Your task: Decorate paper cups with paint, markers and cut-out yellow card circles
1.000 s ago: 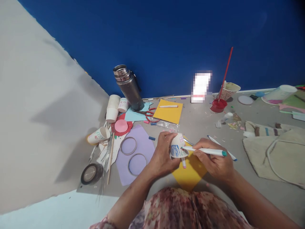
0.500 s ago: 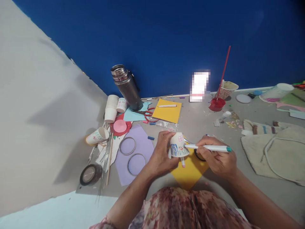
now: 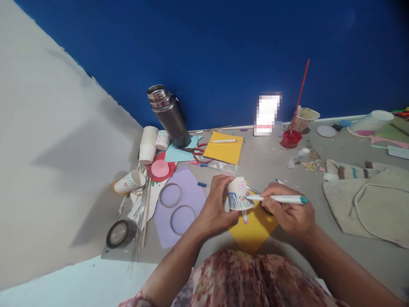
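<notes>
My left hand (image 3: 220, 204) is closed around a small white paper cup (image 3: 237, 187), held upside down with its rim at the bottom. On the cup are a pink window, blue strokes and red flowers with green stems. In my right hand (image 3: 292, 212) is a white felt-tip marker (image 3: 283, 198) with a green end, its tip touching the cup's side near the flowers. Below the cup lies a yellow paper sheet (image 3: 252, 238), with another pink-ended marker (image 3: 245, 217) on it. Part of a dark loop, perhaps a scissor handle, is hidden behind my right hand.
At the left are purple paper (image 3: 198, 204) with two rings, a black tape roll (image 3: 111, 238), stacked cups (image 3: 148, 153) and a steel flask (image 3: 169, 121). Red scissors (image 3: 200, 152) lie beyond. A red pot (image 3: 290, 140) with a stick and a cloth (image 3: 345, 213) are on the right.
The marker tip has shifted slightly left across the cup's flowers, and my right hand has moved a little left with it. My left hand keeps its hold on the cup.
</notes>
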The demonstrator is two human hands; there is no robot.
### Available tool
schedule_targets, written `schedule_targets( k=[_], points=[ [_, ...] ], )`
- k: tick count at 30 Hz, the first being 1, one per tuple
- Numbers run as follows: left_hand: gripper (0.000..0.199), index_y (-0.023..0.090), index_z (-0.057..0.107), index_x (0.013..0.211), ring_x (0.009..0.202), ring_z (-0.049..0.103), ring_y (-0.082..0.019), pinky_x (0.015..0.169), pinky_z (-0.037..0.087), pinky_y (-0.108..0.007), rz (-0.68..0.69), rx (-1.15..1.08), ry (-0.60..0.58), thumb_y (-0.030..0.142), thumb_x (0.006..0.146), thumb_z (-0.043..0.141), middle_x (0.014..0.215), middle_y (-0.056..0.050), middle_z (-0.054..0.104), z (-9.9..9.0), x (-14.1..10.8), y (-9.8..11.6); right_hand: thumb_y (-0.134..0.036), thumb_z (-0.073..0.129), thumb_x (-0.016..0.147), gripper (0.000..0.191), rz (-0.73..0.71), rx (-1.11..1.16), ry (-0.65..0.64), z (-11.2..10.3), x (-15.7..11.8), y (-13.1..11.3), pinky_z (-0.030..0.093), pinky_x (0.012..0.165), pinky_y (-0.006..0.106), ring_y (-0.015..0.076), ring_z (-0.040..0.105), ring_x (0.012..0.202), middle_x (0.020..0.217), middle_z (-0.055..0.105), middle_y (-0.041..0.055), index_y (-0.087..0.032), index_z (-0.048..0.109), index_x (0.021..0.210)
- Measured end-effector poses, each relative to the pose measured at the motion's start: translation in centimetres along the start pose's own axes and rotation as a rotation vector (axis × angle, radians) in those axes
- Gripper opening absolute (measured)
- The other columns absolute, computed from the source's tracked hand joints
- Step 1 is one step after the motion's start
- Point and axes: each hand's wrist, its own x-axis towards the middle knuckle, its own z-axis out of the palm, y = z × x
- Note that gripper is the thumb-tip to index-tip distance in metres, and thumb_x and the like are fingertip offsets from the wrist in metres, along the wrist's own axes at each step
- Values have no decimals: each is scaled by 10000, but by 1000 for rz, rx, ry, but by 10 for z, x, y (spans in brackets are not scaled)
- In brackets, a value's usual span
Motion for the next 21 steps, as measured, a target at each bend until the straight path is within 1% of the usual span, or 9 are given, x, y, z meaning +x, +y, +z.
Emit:
schedule_targets(
  k=[5,10,13,18,21],
  points=[
    [763,247,472,1345,1329,479,-330,1068,493,-501,-11,7,-10,43,642,687,1320,-115,507,0,0,-1,-127,618,925,118,-27,7,52,1,-1,0,481,552,266,141,614,568,716,683,-4,-224,685,915],
    [780,242,458,1355,1314,478,-323,1067,490,-497,9,3,-36,42,637,684,1346,-121,496,1,-1,-2,-132,625,917,100,-52,0,30,5,2,-2,482,530,246,134,625,565,725,696,0,-211,684,903],
    [794,243,452,1360,1307,484,-318,1094,471,-513,31,27,-37,33,630,682,1335,-118,504,1,-1,-2,-143,612,927,108,-72,-18,10,4,3,-3,485,530,251,141,632,570,718,703,5,-211,683,883],
    [795,254,440,1368,1346,467,-340,1084,475,-521,29,28,-21,64,648,717,1344,-118,501,1,-1,-3,-170,620,933,103,-12,-28,60,-1,0,-1,473,508,274,152,606,531,697,691,6,-223,700,895],
    [784,252,449,1363,1343,465,-342,1078,475,-519,22,18,-35,96,655,746,1341,-118,505,1,-1,-3,-184,634,929,92,-9,-16,56,0,-1,0,473,515,284,156,607,534,700,695,10,-222,711,896]
  ],
)
